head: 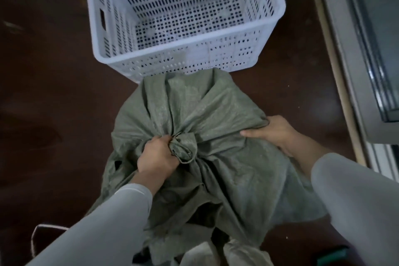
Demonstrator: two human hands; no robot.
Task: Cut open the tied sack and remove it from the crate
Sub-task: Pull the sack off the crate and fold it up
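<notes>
A grey-green woven sack (194, 114) sits on the dark floor just in front of a white perforated plastic crate (187, 56), outside it. The sack's mouth is gathered into a knot (183, 147) near its middle. My left hand (155, 155) grips the bunched fabric right beside the knot. My right hand (274, 131) holds a fold of the sack at its right edge, thumb on top and fingers under the cloth. The crate's inside holds nothing but a few specks on its bottom.
Dark brown floor (54, 93) surrounds the crate and sack. A grey metal frame with glass (367, 49) runs along the right side. A dark wire-like loop (38, 237) lies at bottom left. Pale sack fabric (205, 252) shows at the bottom edge.
</notes>
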